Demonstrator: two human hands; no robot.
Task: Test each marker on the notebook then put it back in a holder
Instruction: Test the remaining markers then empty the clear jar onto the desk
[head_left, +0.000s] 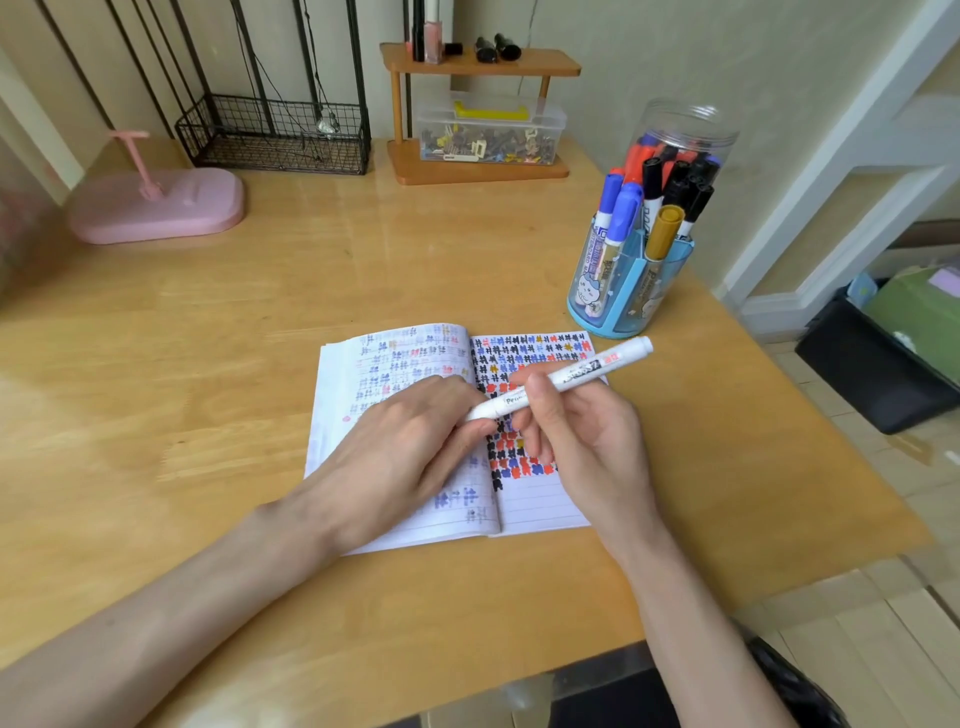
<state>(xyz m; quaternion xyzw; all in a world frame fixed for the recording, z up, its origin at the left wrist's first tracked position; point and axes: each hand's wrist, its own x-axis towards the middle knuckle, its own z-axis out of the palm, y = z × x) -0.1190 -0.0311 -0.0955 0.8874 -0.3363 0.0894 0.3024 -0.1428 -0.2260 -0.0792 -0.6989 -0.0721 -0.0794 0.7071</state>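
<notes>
Right grip (582, 431) holds white marker (571, 376); blue holder (623, 293), clear jar (691, 127) hold markers (622, 210).

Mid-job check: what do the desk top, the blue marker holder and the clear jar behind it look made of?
Light tan desk top: wood or wood-look laminate, glossy; grain and glare show. Blue translucent marker holder: likely plastic; markers show through. Tall clear jar: probably plastic, maybe glass; see-through, ridged rim.
</notes>
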